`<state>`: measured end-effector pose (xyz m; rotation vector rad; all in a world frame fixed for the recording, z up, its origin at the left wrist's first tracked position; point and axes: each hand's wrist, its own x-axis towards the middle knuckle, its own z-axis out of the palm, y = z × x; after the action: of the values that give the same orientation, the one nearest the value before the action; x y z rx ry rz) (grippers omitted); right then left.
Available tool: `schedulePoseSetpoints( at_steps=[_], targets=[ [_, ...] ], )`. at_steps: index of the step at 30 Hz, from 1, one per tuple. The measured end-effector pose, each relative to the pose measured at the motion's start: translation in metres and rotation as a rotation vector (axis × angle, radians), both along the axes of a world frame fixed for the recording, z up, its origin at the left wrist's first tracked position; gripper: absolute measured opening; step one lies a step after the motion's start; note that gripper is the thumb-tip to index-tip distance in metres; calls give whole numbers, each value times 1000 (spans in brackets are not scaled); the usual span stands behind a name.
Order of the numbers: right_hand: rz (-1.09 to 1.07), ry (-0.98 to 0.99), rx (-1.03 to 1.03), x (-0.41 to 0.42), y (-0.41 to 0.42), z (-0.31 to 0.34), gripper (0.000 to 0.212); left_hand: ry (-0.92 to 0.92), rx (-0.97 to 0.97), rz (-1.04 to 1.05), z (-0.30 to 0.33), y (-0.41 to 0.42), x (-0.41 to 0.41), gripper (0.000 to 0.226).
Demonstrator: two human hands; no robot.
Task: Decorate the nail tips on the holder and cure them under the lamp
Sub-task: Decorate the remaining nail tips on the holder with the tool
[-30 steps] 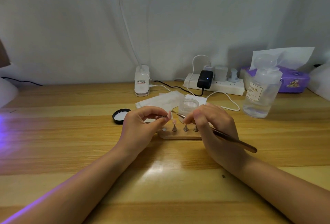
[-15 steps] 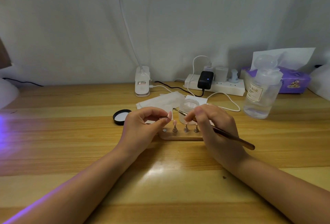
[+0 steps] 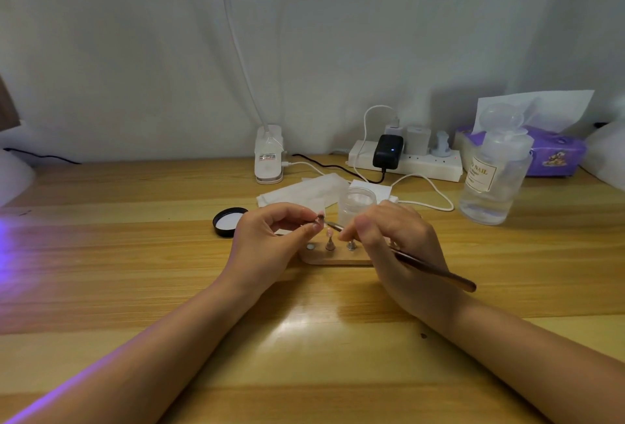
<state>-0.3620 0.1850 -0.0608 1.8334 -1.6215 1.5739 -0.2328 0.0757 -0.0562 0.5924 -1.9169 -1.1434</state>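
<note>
left hand pinching nail tip, right hand gripping brush

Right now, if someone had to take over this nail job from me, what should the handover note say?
Left hand: pinches one nail tip on its peg, lifted off the wooden holder.
Right hand: grips the thin tool, its point aimed at that tip.
On the holder: one pink nail tip stands on a peg; a vacant socket sits at its left end.
Open clear jar behind, black lid to the left.
Done: cannot tell how much decorating.
Left: finish the tip, reseat it, cure. Purple light comes from the left edge; lamp mostly out of frame.
</note>
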Motion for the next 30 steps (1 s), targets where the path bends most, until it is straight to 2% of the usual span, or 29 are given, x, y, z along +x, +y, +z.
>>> schedulePoseSetpoints(
  at_steps=[4,6,9,16,22,27,30],
  targets=[
    [54,28,-40,1,2,0,47,-9,2,-2,0,-1,0,16],
    [37,-42,-28,0,2,1,39,-9,2,-6,0,-1,0,17],
    [-14,-153,43,-2,0,2,40,-9,9,1,0,0,0,17],
    [92,25,6,3,3,2,37,4,10,-2,0,0,-1,14],
    [36,-205,46,-2,2,3,37,-8,15,-9,0,-1,0,17],
    [115,-33,51,3,1,3,37,22,39,-14,2,1,0,9],
    [142,-54,48,3,2,4,36,32,47,-14,2,2,-1,10]
  ],
)
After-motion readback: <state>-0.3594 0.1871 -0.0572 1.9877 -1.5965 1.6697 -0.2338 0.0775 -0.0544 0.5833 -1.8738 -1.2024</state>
